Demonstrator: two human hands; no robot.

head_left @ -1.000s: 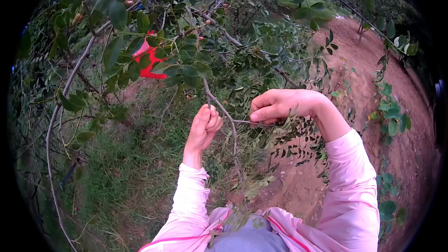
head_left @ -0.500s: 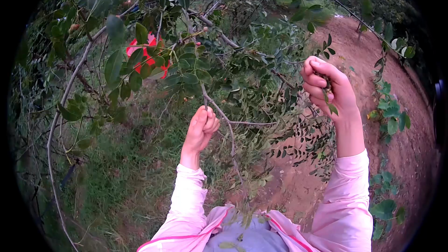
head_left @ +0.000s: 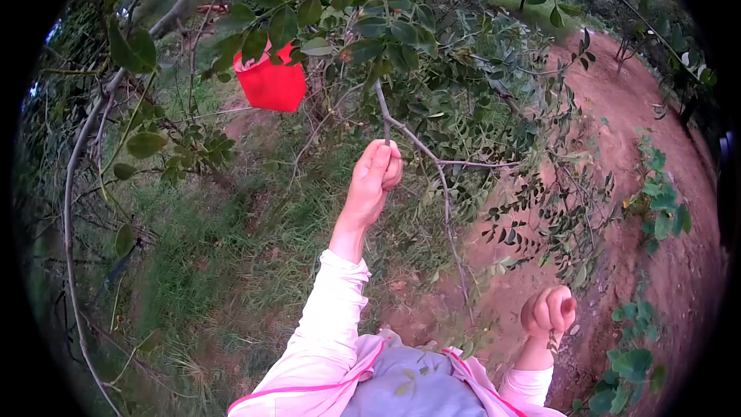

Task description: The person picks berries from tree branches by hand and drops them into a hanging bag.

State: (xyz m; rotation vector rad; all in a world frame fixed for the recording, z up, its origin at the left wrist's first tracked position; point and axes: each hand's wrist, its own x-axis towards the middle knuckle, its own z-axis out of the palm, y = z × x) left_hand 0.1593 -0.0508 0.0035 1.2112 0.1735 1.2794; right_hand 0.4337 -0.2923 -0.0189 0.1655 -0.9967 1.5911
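My left hand (head_left: pixel 373 177) is closed around a thin grey branch (head_left: pixel 409 133), with the thumb and fingers pinching it near the middle of the head view. Beyond the hand the branch forks, one part running right and another bending down towards my chest. Dark green leaves (head_left: pixel 394 27) crowd the stem above. My right hand (head_left: pixel 548 311) is a fist low on the right, apart from the branch. A leafy sprig (head_left: pixel 552 342) pokes out below its fingers; the rest of what it holds is hidden in the fist.
A red container (head_left: pixel 272 81) shows behind leaves at the upper left. A long curved branch (head_left: pixel 73 185) runs down the left side. Grass (head_left: pixel 231 247) covers the ground at left, a reddish dirt slope (head_left: pixel 610 100) rises at right, and broad-leaved vines (head_left: pixel 664 201) grow along it.
My right hand has dropped from beside the foliage to low right, still closed. My left hand keeps its hold on the branch. The view has shifted, and more of the red container shows.
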